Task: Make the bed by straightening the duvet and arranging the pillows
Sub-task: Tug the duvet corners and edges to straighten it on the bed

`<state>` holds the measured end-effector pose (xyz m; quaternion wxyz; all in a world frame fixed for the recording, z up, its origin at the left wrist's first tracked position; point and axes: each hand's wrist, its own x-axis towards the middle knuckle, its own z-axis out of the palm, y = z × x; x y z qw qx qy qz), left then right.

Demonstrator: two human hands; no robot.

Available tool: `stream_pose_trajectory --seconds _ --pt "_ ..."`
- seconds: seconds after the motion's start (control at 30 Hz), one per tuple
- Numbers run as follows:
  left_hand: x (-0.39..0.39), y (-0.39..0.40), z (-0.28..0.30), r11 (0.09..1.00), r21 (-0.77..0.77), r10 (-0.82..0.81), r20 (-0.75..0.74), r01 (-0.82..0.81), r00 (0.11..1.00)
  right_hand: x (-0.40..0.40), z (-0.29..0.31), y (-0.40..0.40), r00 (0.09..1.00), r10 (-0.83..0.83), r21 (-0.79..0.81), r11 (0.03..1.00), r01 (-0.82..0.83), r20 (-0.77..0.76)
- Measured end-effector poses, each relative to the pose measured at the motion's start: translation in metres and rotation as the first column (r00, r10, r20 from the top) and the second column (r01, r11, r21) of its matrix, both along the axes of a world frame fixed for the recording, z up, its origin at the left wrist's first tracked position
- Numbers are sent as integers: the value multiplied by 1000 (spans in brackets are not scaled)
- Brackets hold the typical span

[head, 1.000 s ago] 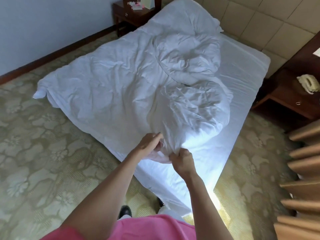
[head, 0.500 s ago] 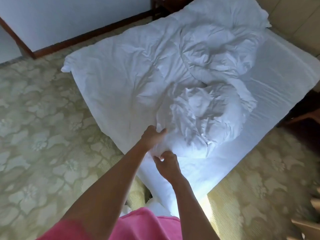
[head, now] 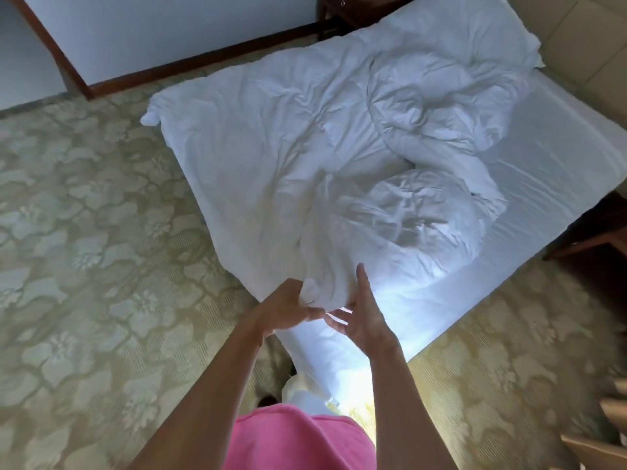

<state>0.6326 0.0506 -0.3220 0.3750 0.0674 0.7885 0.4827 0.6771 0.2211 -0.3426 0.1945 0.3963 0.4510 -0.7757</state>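
Note:
A crumpled white duvet (head: 305,157) lies bunched over the left and middle of the bed (head: 556,157), whose bare sheet shows on the right. One white pillow (head: 458,32) rests at the head of the bed, partly under the duvet. At the near corner of the bed my left hand (head: 285,308) is closed on a bunched fold of the duvet. My right hand (head: 363,313) is beside it, fingers spread against the same fold, thumb pressed on the fabric.
A patterned beige carpet (head: 95,266) surrounds the bed. A dark wooden nightstand (head: 342,8) stands at the top by the white wall. Another dark wood piece (head: 597,228) sits at the right of the bed. Wooden slats (head: 604,435) show at the lower right.
The view has swung left and down. My hands pulled the duvet's near corner toward me. My right hand's fingers have spread apart against the fold.

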Motion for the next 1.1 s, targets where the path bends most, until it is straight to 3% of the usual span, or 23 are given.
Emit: stream_pose_trajectory --seconds 0.1,0.23,0.3,0.4,0.53,0.6,0.63,0.67,0.73,0.8,0.87,0.97,1.03,1.1 --pt "7 -9 8 982 -95 -165 -37 161 986 19 -6 -28 1000 -11 204 979 14 -14" --pt "0 -18 22 989 -57 -131 111 138 985 40 0 -33 993 61 421 907 -14 -99" --pt "-7 -4 30 998 -3 65 169 -66 983 49 7 -29 985 121 538 842 -36 -122" --pt "-12 40 31 913 18 397 200 -408 896 60 15 -26 954 282 675 724 -144 -98" --pt "9 73 28 871 103 450 226 -481 864 80 27 -17 924 377 651 718 -247 -65" --pt "30 70 31 890 222 319 325 -399 890 94 32 -10 958 266 629 765 -140 -110" --pt "41 65 33 931 230 208 304 -284 930 99 36 -6 980 152 611 791 -41 -131" --pt "52 60 36 976 177 81 240 -126 967 101 39 0 990 39 593 803 51 -138" --pt "69 49 35 998 44 -41 107 36 993 100 45 14 989 -82 498 857 133 -123" --pt "80 38 34 979 19 -204 22 204 979 98 49 16 998 11 449 894 14 -55" --pt "86 28 41 956 -21 -295 -85 294 952 94 41 8 995 103 513 853 -97 16" --pt "87 16 43 962 -19 -273 -156 273 949 81 26 -7 987 159 602 790 -115 -19" --pt "82 5 43 986 101 -124 -87 133 988 67 26 -8 972 226 682 721 -121 -67" --pt "74 3 37 979 163 108 98 -123 989 58 32 0 965 240 726 682 -91 -104"
